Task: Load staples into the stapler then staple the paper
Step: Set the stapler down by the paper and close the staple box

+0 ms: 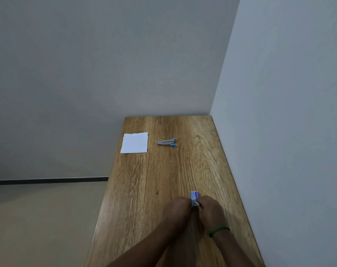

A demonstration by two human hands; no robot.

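Wooden table (163, 180) against grey walls; paper (135, 143) and stapler (166, 142) lie apart at frame centre. Lower right: left hand (178, 209) and right hand (210, 211), grip closed on small staple box (194, 198).

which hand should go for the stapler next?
Left, probably. Both hands, left hand and right hand, are on the small staple box near the table's front. The stapler lies farther back and left of the box, on the left hand's side.
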